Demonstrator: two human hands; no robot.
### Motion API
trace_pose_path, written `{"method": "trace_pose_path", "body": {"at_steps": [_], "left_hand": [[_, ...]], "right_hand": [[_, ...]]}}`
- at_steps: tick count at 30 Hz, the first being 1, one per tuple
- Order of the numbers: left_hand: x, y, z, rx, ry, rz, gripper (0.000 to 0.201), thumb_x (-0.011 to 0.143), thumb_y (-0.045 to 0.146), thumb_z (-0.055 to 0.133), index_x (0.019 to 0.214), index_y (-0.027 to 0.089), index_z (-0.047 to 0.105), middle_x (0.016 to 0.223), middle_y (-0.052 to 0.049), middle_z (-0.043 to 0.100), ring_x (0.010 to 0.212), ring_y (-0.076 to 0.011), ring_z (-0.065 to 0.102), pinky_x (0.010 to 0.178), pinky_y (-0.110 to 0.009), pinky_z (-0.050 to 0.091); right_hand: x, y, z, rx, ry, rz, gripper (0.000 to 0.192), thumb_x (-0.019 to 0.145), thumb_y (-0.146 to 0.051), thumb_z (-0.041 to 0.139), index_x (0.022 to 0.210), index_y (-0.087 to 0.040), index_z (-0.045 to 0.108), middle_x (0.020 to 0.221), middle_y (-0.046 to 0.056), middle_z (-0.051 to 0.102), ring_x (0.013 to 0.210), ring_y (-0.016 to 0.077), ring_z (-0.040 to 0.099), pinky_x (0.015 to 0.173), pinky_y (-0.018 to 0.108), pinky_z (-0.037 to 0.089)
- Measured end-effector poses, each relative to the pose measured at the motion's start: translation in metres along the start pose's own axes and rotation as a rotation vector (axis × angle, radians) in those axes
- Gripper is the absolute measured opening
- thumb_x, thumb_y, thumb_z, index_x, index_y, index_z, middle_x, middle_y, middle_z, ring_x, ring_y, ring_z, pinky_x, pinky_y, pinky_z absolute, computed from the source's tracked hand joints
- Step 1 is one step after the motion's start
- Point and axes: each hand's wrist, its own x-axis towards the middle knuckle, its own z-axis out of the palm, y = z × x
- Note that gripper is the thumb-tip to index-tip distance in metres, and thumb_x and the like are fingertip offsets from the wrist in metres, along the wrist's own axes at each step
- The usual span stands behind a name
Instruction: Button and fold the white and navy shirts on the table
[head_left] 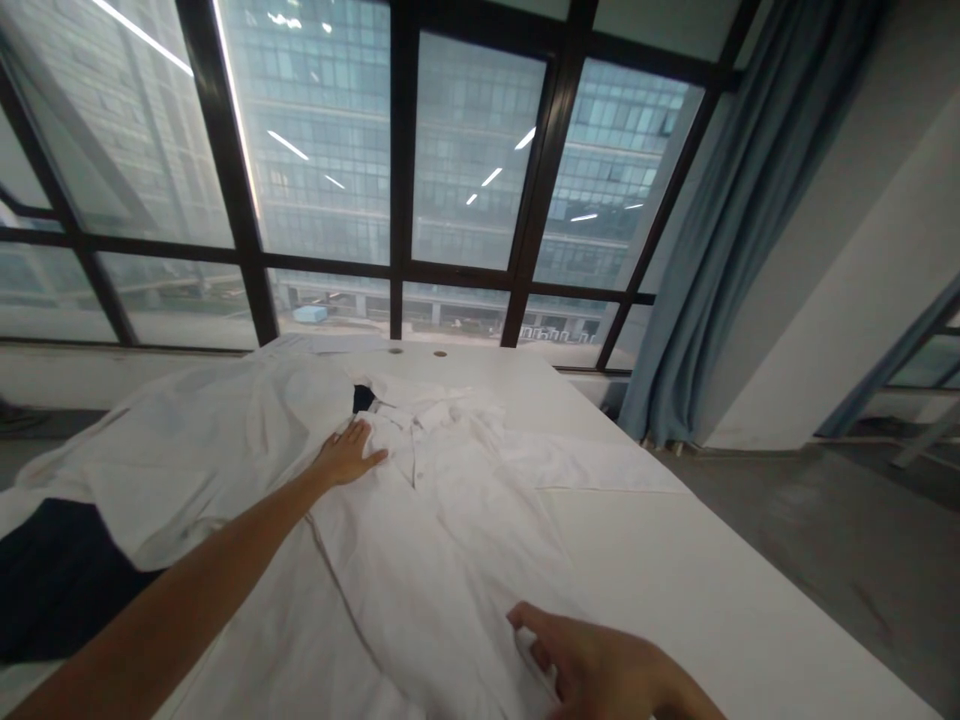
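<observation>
A white collared shirt lies spread on a white table, its buttoned placket and collar toward the far end. My left hand rests on the shirt near the collar and shoulder, fingers stretched out and palm down. At the lower right, my right hand is at the shirt's side edge with its fingers curled in on the fabric. The hand itself hides part of that hold. A small dark navy patch shows just beyond my left fingertips.
More white cloth is heaped on the left, with dark navy fabric beside it. The white table runs toward large dark-framed windows. A blue curtain hangs at the right by a pale pillar.
</observation>
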Motion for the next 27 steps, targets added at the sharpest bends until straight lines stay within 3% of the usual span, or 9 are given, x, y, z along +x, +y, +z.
{"method": "trace_pose_path", "body": {"at_steps": [4,7,9,11,14,16,19,23,27], "left_hand": [[0.005,-0.005,0.002,0.006,0.042,-0.069,0.089,0.089,0.067,0.016,0.147,0.0,0.025,0.155,-0.019,0.018,0.144,-0.0276,0.015,0.116,-0.042,0.016],[0.008,-0.006,0.002,0.037,0.047,-0.069,0.095,0.085,0.072,0.019,0.147,0.0,0.025,0.155,-0.019,0.02,0.143,-0.0286,0.017,0.116,-0.041,0.016],[0.007,-0.004,-0.001,0.057,0.047,-0.065,0.096,0.085,0.073,0.022,0.146,-0.001,0.026,0.154,-0.02,0.021,0.143,-0.0291,0.018,0.116,-0.041,0.016],[0.005,-0.001,-0.006,0.082,0.07,-0.05,0.094,0.085,0.071,0.024,0.146,-0.001,0.027,0.154,-0.02,0.021,0.143,-0.0292,0.017,0.115,-0.042,0.015],[0.001,0.004,-0.011,0.105,0.138,0.027,0.085,0.088,0.066,0.022,0.147,0.005,0.027,0.155,-0.017,0.02,0.144,-0.0284,0.015,0.115,-0.046,0.014],[-0.001,0.007,-0.011,0.086,0.091,0.058,0.081,0.089,0.065,0.021,0.148,0.01,0.029,0.155,-0.015,0.022,0.143,-0.0288,0.016,0.114,-0.05,0.015],[-0.002,0.01,-0.006,0.043,-0.03,0.034,0.078,0.09,0.063,0.022,0.147,0.012,0.031,0.154,-0.015,0.022,0.143,-0.0313,0.018,0.111,-0.055,0.018],[-0.007,0.016,-0.008,0.027,0.029,0.008,0.076,0.091,0.06,0.023,0.147,0.01,0.03,0.155,-0.017,0.02,0.143,-0.032,0.017,0.111,-0.056,0.017],[-0.03,0.026,-0.016,0.008,0.053,0.059,0.076,0.091,0.062,0.024,0.147,0.012,0.032,0.154,-0.015,0.022,0.143,-0.0303,0.017,0.114,-0.052,0.014]], "right_hand": [[-0.002,0.0,-0.006,0.21,0.003,-0.162,0.088,0.061,-0.05,0.072,0.135,-0.016,0.036,0.11,0.009,0.06,0.096,0.0214,0.06,0.075,0.027,0.048],[-0.007,-0.002,-0.008,0.021,0.09,-0.038,0.084,0.062,-0.042,0.072,0.135,-0.011,0.041,0.124,0.015,0.056,0.112,0.0272,0.055,0.09,0.032,0.045],[-0.009,-0.003,-0.005,-0.119,0.116,0.071,0.08,0.061,-0.035,0.073,0.131,-0.01,0.045,0.117,0.016,0.061,0.105,0.0277,0.059,0.086,0.033,0.047],[-0.008,-0.003,-0.002,-0.15,0.124,0.137,0.069,0.062,-0.031,0.072,0.125,-0.012,0.05,0.1,0.011,0.068,0.082,0.023,0.066,0.069,0.03,0.05],[0.002,0.001,-0.01,-0.115,0.281,0.181,0.038,0.072,-0.033,0.068,0.104,-0.014,0.06,0.076,0.005,0.069,0.057,0.0149,0.063,0.053,0.023,0.046],[0.015,0.01,-0.032,-0.066,0.418,0.194,0.026,0.082,-0.039,0.059,0.087,-0.013,0.062,0.07,0.007,0.068,0.054,0.0136,0.063,0.052,0.021,0.045],[0.038,0.038,-0.087,0.026,0.584,0.37,0.04,0.092,-0.044,0.044,0.082,-0.01,0.063,0.073,0.012,0.069,0.054,0.0148,0.064,0.052,0.023,0.048],[0.049,0.094,-0.161,-0.054,0.973,0.706,0.045,0.092,-0.043,0.042,0.107,-0.005,0.061,0.102,0.022,0.067,0.079,0.0223,0.069,0.068,0.031,0.052],[0.049,0.145,-0.197,-0.015,1.212,0.94,0.063,0.084,-0.049,0.052,0.128,-0.003,0.051,0.122,0.031,0.055,0.115,0.0345,0.056,0.086,0.042,0.047]]}}
